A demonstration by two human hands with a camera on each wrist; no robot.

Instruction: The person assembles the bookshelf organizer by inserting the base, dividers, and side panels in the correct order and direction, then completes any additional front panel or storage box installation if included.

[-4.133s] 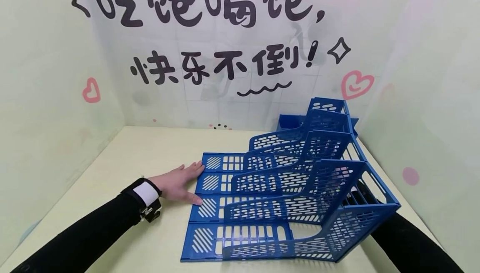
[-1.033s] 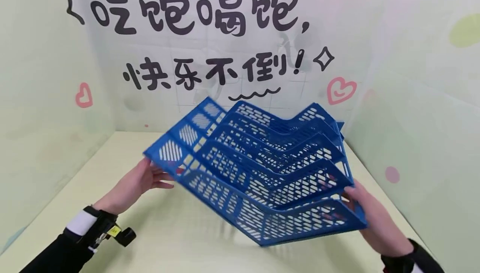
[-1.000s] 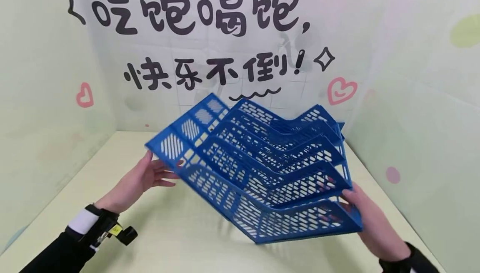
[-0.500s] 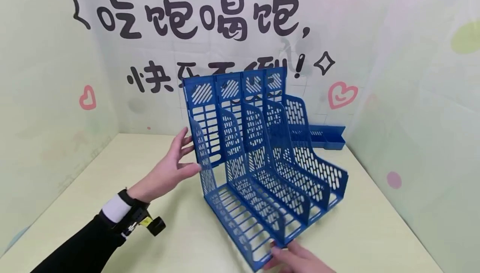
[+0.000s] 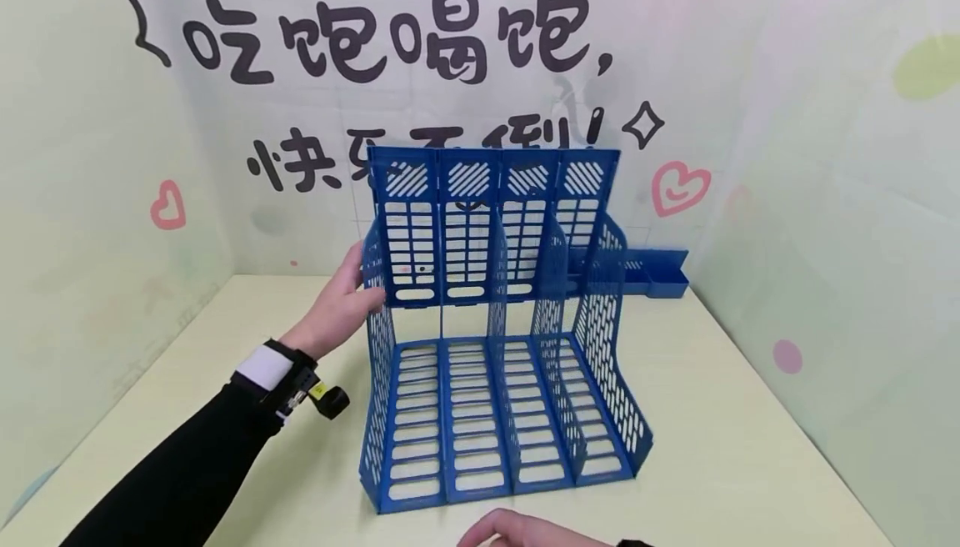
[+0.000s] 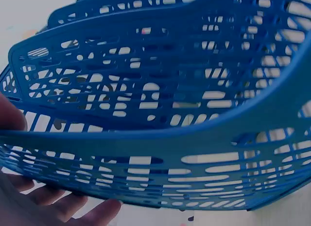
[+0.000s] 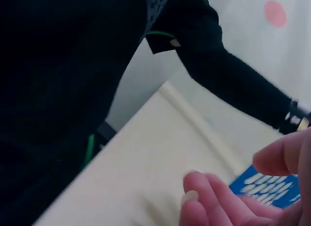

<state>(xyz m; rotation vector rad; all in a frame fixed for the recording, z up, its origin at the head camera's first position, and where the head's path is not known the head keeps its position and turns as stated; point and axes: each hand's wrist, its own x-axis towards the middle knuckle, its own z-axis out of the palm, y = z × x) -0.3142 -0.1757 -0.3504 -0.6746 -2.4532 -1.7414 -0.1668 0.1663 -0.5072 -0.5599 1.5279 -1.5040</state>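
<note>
A blue plastic file rack (image 5: 497, 297) stands upright on the table, its slots facing me and its tall slatted back panel at the far side. My left hand (image 5: 337, 305) holds the rack's left side wall. In the left wrist view the thumb lies over the wall's rim (image 6: 160, 134), while the fingers (image 6: 99, 214) are on the outer face. Just in front of the rack, my right hand (image 5: 517, 532) is apart from it, partly cut off by the frame's bottom edge. The right wrist view shows its fingers (image 7: 218, 197) loosely bent and holding nothing.
A small blue compartment tray (image 5: 666, 276) stands behind the rack to the right, partly hidden by it. The pale table (image 5: 720, 414) is bounded by a back wall (image 5: 315, 88) with black lettering and by side walls.
The rack, tilted in both hands a second ago, was turned upright and now faces me on the table. My right hand has let go of its front edge; my left hand holds the side wall.
</note>
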